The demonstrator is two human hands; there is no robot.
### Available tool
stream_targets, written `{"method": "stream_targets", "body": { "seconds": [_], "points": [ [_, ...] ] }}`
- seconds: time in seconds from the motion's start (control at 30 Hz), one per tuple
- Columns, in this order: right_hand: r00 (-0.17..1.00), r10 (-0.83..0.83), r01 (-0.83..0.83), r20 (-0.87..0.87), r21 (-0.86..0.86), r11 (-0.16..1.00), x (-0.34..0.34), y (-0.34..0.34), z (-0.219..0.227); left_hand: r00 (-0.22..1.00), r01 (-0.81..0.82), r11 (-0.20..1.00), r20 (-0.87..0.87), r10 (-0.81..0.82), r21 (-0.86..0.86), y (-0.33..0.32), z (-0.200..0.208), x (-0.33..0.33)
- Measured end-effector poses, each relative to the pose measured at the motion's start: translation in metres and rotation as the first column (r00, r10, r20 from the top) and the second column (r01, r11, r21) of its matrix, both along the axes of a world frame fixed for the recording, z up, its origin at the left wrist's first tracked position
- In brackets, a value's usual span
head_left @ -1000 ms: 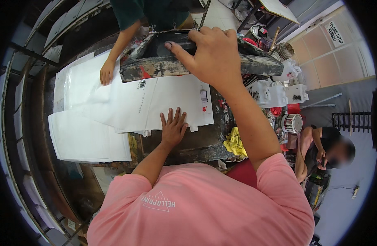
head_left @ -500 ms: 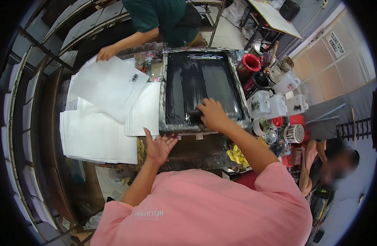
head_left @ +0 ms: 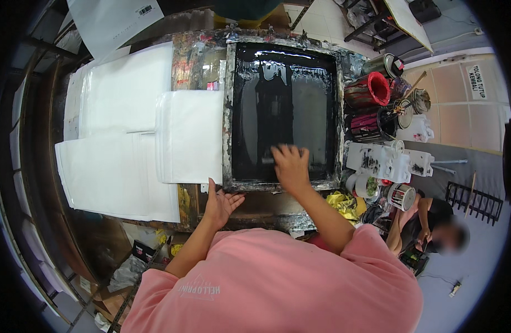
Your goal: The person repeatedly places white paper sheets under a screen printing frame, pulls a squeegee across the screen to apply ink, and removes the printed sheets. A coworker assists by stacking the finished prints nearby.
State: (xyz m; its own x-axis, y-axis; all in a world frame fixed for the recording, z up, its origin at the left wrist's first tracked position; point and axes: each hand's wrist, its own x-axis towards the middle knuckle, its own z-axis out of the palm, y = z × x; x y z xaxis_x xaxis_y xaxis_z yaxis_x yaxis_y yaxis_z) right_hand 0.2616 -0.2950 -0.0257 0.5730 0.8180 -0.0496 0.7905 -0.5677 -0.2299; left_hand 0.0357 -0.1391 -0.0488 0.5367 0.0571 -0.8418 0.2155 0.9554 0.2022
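Observation:
A screen-printing frame (head_left: 228, 111) lies on the worktable, its mesh (head_left: 312, 111) coated with glossy black ink. Over the near part of the mesh is my right hand (head_left: 292, 166), its fingers curled over a dark squeegee (head_left: 268, 160) that mostly blends into the ink. My left hand (head_left: 221, 208) is palm up at the frame's near left corner. Its fingers are spread and hold nothing, with the tips by the frame's underside. White sheets or bags (head_left: 190, 136) lie against the frame's left side, with their right edge next to it.
Further white stacks (head_left: 108, 177) cover the table's left. A printed white sheet (head_left: 116, 25) hangs at the far left. Ink cans (head_left: 366, 91), white jugs (head_left: 377, 160) and a yellow crumpled bag (head_left: 344, 206) crowd the right. Another person (head_left: 427, 225) sits at the far right.
The printed sheet in a co-worker's hand has moved away to the far left, uncovering the stacks. My view has shifted. My right hand stays at the mesh's near end; my left remains by the corner.

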Motion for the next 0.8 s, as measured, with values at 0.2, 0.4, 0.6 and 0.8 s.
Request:
{"method": "stream_targets", "body": {
  "seconds": [0.2,0.4,0.6,0.8],
  "points": [
    [0.983,-0.064,0.049,0.174,0.088,0.995,0.122,0.083,-0.016,0.994,0.089,0.995,0.054,-0.091,0.045,0.006,0.005,0.001],
    [0.997,0.077,-0.078,-0.016,-0.131,0.988,0.1,0.04,0.037,0.994,0.08,0.972,0.052,-0.093,0.219,-0.007,0.041,-0.002],
    [0.996,0.039,-0.047,0.081,0.106,0.993,-0.006,-0.029,0.155,0.935,-0.008,0.902,0.324,-0.146,0.432,-0.003,0.095,-0.008],
    [0.901,-0.142,-0.053,0.409,0.43,0.901,0.052,0.023,0.24,0.742,-0.147,0.591,0.483,-0.464,0.793,0.036,0.162,0.049]
  ]
}}
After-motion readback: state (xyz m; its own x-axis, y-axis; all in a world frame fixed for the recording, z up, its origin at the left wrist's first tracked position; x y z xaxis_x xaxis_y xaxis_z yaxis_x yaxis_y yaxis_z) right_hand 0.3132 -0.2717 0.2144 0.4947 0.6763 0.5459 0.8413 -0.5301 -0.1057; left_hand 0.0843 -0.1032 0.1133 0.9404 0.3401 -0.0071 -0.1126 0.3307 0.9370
